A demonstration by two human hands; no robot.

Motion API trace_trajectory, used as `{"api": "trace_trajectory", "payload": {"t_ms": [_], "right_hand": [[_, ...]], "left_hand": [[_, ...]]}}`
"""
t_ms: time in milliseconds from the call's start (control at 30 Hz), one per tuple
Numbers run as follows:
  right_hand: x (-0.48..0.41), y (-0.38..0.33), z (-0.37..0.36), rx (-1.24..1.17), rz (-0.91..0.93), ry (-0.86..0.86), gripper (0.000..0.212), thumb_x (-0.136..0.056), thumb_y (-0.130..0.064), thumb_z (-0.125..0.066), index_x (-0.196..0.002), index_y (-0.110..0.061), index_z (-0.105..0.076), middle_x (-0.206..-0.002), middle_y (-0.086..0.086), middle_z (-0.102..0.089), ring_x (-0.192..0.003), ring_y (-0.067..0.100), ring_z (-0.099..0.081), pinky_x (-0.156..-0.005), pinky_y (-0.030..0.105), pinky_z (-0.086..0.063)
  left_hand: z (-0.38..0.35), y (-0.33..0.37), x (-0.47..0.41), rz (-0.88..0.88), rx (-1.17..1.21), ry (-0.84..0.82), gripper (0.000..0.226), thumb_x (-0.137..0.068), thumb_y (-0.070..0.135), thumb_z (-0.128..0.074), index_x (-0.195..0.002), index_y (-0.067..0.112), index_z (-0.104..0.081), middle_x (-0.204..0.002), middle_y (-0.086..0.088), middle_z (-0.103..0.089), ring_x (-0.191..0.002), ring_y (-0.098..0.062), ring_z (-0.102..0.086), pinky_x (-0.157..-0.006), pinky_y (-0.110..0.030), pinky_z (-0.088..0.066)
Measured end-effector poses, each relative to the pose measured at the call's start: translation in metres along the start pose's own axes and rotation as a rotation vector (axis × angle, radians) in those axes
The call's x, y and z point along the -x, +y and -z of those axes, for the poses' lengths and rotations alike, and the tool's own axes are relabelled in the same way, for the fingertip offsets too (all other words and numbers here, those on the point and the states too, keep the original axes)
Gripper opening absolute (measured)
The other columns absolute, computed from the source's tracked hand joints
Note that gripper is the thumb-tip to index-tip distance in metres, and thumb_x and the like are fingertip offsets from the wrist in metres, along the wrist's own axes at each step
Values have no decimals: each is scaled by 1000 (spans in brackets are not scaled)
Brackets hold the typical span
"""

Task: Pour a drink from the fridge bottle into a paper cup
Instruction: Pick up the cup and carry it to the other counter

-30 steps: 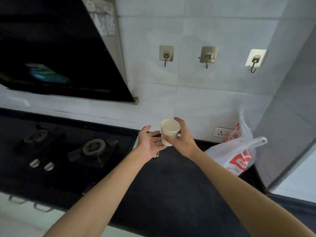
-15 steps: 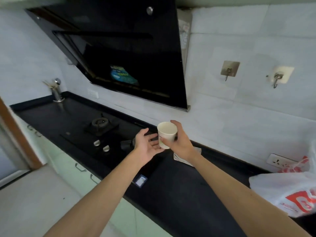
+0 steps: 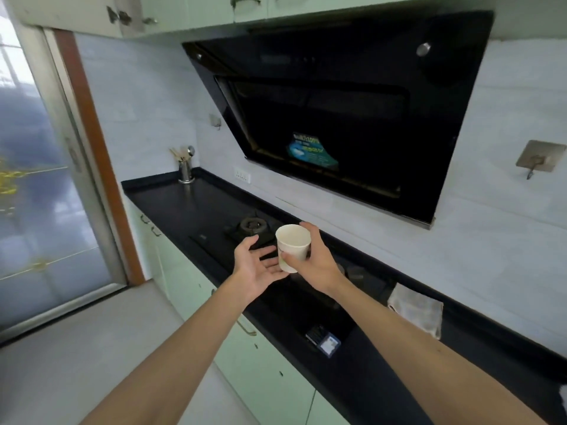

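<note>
— Where's the paper cup (image 3: 292, 245)?
— In my right hand (image 3: 320, 266), upright, in the air over the gas hob (image 3: 253, 224). Thumb and fingers wrap its wall.
— Your left hand (image 3: 253, 266)?
— Open, palm up, fingertips just beside the cup's base, holding nothing.

My worktop is a long black stone counter (image 3: 171, 204) running along the tiled wall, sitting on pale green cabinets (image 3: 270, 375). A black glass gas hob (image 3: 211, 244) is set into it, with a round burner ring (image 3: 253, 224). Way back in the far corner stands a shiny steel utensil pot (image 3: 186, 174) with chopsticks and a spoon. Off to the right lies a folded grey cloth (image 3: 415, 312), and near the front edge there's a small dark and blue packet (image 3: 323, 341).
</note>
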State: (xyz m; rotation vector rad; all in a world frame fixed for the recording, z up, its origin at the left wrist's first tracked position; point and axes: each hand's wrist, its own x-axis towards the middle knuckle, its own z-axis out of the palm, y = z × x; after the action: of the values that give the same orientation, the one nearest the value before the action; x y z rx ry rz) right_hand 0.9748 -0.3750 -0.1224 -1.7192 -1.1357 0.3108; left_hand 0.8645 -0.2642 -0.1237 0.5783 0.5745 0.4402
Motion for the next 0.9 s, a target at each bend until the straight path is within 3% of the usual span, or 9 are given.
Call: {"api": "trace_trajectory", "payload": {"t_ms": [133,200,400,533,700,800,900], "right_hand": [[-24,-23,-49,-22,8,-29,78,-86,-26,-75,-146,-22,-27,-123,-11,-52,-108,-1,-53,-81,11,-44],[-34,-32,-73,-35,19,-42,78,-86,-24,-75,-146,-21,-26,-125,-9,-52,-110,3,-53,-80,10,-45],[-62,-51,-140,-76,29,-102,77,-84,-23,-76,-145,-22,-29,-122,-12,-55,-113,5,-56,-92,22,-50],[-80,-59,-174,-81,39,-139,78,-84,-23,-76,-146,-22,-29,-119,-16,-53,-112,3,-55,-90,18,-47],[-108,-59,-208,-93,43,-184,80,-82,-29,-77,-145,-26,-28,-127,-7,-55,-117,9,-55,-96,30,-51],[-130,-58,-228,-92,43,-207,79,-83,-27,-77,-145,-27,-29,-126,-7,-55,-114,8,-55,-88,19,-48],[-155,-56,-247,-95,51,-235,77,-83,-25,-76,-144,-26,-30,-124,-8,-55,-110,6,-55,-80,11,-45]], "left_hand": [[38,44,2,-20,0,15,69,-93,42,-48,-142,-7,-39,-131,-38,-51,-115,-51,-56,-94,-60,-46],[58,65,3,-34,1,18,69,-94,42,-48,-143,-6,-38,-132,-38,-51,-115,-50,-56,-91,-59,-48],[111,113,8,-70,20,66,69,-93,41,-49,-143,-6,-38,-131,-37,-51,-115,-51,-57,-88,-59,-49],[138,136,6,-91,28,86,67,-93,41,-48,-142,-5,-39,-131,-36,-51,-112,-49,-58,-95,-58,-47],[164,162,-3,-116,41,122,66,-94,41,-47,-141,-5,-40,-131,-35,-52,-114,-49,-57,-98,-57,-46],[177,180,-12,-139,46,155,64,-94,41,-47,-140,-4,-42,-130,-34,-52,-111,-47,-58,-89,-54,-50],[191,199,-27,-156,48,184,63,-93,41,-48,-138,-3,-44,-129,-33,-52,-109,-47,-59,-91,-54,-50]]}}
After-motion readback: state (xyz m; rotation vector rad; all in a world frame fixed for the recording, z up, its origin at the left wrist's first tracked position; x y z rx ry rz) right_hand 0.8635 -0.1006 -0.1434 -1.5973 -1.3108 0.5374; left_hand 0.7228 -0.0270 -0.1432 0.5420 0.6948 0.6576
